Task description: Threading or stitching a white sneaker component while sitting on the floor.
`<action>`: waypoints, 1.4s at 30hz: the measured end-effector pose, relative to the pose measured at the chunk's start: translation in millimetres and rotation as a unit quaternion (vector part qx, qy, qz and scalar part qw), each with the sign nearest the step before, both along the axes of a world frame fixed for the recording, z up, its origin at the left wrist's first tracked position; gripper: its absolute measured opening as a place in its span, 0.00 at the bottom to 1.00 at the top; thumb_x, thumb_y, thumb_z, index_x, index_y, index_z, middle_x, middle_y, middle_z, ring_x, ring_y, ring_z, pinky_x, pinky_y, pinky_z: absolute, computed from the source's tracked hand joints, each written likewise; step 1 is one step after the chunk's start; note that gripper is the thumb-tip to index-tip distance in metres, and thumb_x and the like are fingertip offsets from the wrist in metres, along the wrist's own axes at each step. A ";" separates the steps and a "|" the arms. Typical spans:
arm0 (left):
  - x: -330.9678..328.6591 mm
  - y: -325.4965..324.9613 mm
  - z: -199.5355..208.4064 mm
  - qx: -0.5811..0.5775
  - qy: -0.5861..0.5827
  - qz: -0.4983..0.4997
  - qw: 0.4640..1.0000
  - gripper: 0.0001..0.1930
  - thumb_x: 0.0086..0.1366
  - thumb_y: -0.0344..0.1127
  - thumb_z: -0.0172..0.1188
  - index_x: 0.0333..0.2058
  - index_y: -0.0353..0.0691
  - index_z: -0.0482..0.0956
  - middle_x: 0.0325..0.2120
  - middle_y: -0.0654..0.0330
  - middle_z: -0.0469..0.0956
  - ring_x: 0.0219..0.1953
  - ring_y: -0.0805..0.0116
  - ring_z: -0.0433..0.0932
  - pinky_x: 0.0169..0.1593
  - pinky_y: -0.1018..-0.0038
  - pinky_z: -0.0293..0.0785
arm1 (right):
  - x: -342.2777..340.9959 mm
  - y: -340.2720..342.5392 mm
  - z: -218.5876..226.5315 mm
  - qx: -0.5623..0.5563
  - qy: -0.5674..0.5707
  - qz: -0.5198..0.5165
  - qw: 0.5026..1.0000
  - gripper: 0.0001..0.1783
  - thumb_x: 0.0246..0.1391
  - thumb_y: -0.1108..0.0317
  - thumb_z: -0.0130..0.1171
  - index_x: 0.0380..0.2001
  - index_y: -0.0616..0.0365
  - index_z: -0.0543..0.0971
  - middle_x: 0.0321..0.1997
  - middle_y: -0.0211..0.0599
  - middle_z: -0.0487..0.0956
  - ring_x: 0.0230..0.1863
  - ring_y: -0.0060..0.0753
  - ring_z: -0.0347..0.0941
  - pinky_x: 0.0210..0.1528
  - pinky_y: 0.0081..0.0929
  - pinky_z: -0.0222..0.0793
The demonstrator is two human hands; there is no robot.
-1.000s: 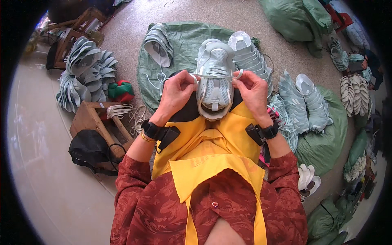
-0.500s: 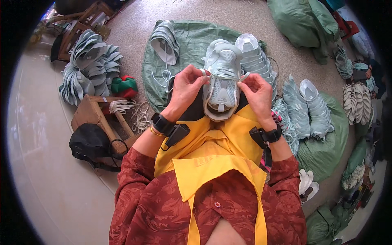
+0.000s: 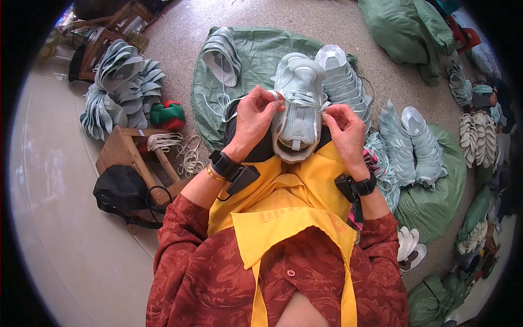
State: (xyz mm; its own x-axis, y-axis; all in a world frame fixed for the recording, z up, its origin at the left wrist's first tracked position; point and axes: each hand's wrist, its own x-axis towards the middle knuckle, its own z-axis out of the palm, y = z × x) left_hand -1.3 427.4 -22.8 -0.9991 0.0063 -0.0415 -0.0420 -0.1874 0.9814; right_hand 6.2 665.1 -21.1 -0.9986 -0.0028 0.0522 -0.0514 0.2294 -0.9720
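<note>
A pale grey-green shoe upper (image 3: 297, 122) lies between my knees, its toe pointing away and its heel opening toward me. A light shoelace (image 3: 300, 98) is threaded across its front. My left hand (image 3: 257, 117), at the upper's left side, pinches one part of the lace between thumb and fingers. On the other side my right hand (image 3: 346, 128) pinches the lace near the edge of the upper. A stack of nested uppers (image 3: 346, 82) lies just beyond, to the right. Another small stack (image 3: 222, 54), with a lace trailing from it, rests farther left.
A green woven sheet (image 3: 256, 46) covers the floor ahead. To the left are piled shoe pieces (image 3: 117, 90), a wooden stool (image 3: 122, 150) and a black bag (image 3: 125, 191). More stacked uppers (image 3: 422, 147) and lace bundles (image 3: 381, 169) lie right, with a green sack (image 3: 400, 32) beyond.
My right hand has shifted slightly down and right, with less lace showing above its fingers. My left hand stays almost in place, and the upper has barely moved.
</note>
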 end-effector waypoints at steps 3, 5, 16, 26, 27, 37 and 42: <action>-1.0 0.5 -1.9 -0.084 0.020 0.015 0.996 0.05 0.67 0.20 0.60 0.34 0.34 0.73 0.38 0.58 0.81 0.41 0.74 0.81 0.47 0.77 0.79 | 0.5 1.4 -2.4 -0.009 0.001 0.003 1.000 0.05 0.58 0.78 0.64 0.38 0.63 0.81 0.34 0.29 0.85 0.35 0.15 0.79 0.39 0.18 0.77; -0.6 1.3 0.7 -0.135 0.030 0.024 0.990 0.05 0.65 0.20 0.61 0.33 0.34 0.73 0.36 0.60 0.82 0.39 0.76 0.80 0.45 0.78 0.78 | 1.9 0.6 -1.4 -0.012 0.006 -0.008 1.000 0.05 0.58 0.77 0.65 0.37 0.63 0.81 0.33 0.30 0.85 0.34 0.16 0.80 0.38 0.19 0.77; -1.1 14.1 12.7 -0.410 0.286 0.056 0.864 0.04 0.61 0.21 0.61 0.31 0.32 0.73 0.28 0.55 0.79 0.29 0.69 0.79 0.34 0.75 0.74 | 9.3 -15.2 42.3 0.213 0.181 0.029 0.960 0.14 0.48 0.75 0.71 0.37 0.60 0.78 0.35 0.40 0.77 0.33 0.39 0.77 0.37 0.32 0.74; -2.1 10.4 15.8 -0.292 0.039 0.062 0.954 0.07 0.61 0.27 0.65 0.31 0.34 0.74 0.22 0.64 0.75 0.27 0.81 0.74 0.33 0.78 0.72 | 3.9 -19.6 32.0 0.247 0.122 0.038 0.960 0.11 0.50 0.75 0.64 0.38 0.63 0.78 0.36 0.47 0.78 0.40 0.50 0.77 0.43 0.39 0.75; -1.9 12.1 16.3 -0.297 0.064 0.075 0.950 0.07 0.61 0.26 0.65 0.30 0.34 0.74 0.23 0.64 0.75 0.26 0.80 0.73 0.33 0.78 0.72 | 3.3 -21.7 31.5 0.249 0.120 0.032 0.960 0.11 0.50 0.76 0.63 0.38 0.62 0.79 0.36 0.47 0.78 0.40 0.51 0.77 0.44 0.40 0.75; 0.0 12.3 10.4 -0.353 0.217 0.072 0.907 0.07 0.59 0.23 0.63 0.33 0.32 0.73 0.25 0.55 0.73 0.24 0.64 0.75 0.30 0.72 0.71 | -1.5 -29.1 48.9 0.514 0.207 0.154 0.818 0.07 0.46 0.80 0.60 0.32 0.63 0.78 0.36 0.46 0.77 0.43 0.49 0.77 0.45 0.38 0.76; 10.3 10.2 28.8 -0.357 0.155 0.010 0.921 0.12 0.57 0.28 0.66 0.37 0.32 0.72 0.31 0.50 0.74 0.33 0.53 0.76 0.39 0.64 0.73 | -9.3 -30.3 51.4 0.524 0.239 0.145 0.804 0.05 0.46 0.80 0.59 0.29 0.62 0.75 0.37 0.44 0.75 0.41 0.47 0.76 0.42 0.38 0.75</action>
